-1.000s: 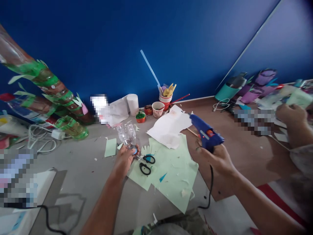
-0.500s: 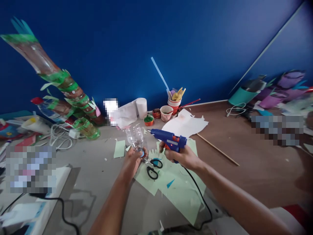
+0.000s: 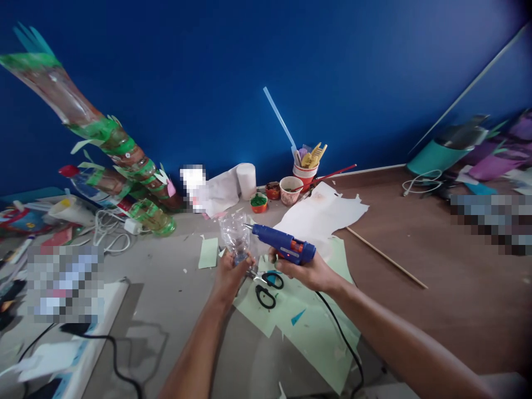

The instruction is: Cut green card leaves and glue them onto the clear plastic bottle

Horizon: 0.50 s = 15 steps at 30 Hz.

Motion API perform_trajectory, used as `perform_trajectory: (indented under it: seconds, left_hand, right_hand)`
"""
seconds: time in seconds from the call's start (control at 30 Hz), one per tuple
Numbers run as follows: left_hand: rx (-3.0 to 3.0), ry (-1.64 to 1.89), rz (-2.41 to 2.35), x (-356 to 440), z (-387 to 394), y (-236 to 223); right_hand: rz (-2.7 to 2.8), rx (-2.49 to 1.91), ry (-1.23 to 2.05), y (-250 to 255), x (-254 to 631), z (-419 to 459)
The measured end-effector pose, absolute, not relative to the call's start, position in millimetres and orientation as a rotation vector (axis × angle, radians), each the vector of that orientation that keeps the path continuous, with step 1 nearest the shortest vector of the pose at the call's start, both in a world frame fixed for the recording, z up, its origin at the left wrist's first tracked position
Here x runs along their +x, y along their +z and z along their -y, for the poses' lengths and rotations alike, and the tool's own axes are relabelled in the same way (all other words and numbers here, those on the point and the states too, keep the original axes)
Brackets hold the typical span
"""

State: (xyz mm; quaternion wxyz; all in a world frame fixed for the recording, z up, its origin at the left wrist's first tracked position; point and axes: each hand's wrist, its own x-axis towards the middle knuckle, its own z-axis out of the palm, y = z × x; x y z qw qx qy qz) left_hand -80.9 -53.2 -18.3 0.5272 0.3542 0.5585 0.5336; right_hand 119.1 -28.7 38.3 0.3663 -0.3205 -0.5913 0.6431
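My left hand [image 3: 231,275] is closed around the lower end of a clear plastic bottle piece [image 3: 235,230], its wider end pointing up and away. In my right hand [image 3: 310,272] is a blue hot glue gun [image 3: 282,242], gripped by its handle with the fingers wrapped round it. The gun's metal nozzle points left, at or very close to the side of the bottle piece; whether they touch I cannot tell. Just below the hands, black-handled scissors [image 3: 266,297] lie on a pale green paper sheet [image 3: 320,343], their blades partly hidden by my left hand.
A tower of painted bottles [image 3: 120,147] leans at the left, beside a white cable [image 3: 106,233]. Paint cups [image 3: 259,203], a cup of plastic cutlery [image 3: 305,176] and white paper [image 3: 324,210] are at the back. A wooden stick [image 3: 386,257] lies right; a power strip [image 3: 106,316] lies left.
The glue gun's nozzle has come closer to the bottle piece and now overlaps its side. The bottle piece is held more upright. The whole view has shifted slightly.
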Motion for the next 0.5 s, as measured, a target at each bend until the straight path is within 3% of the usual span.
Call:
perform_trajectory:
  seconds: [0.5]
  left_hand:
    - [0.854, 1.303, -1.238, -82.8, 51.5, -20.6]
  right_hand:
    - [1.599, -0.814, 1.562, 47.8, 111.8, 21.4]
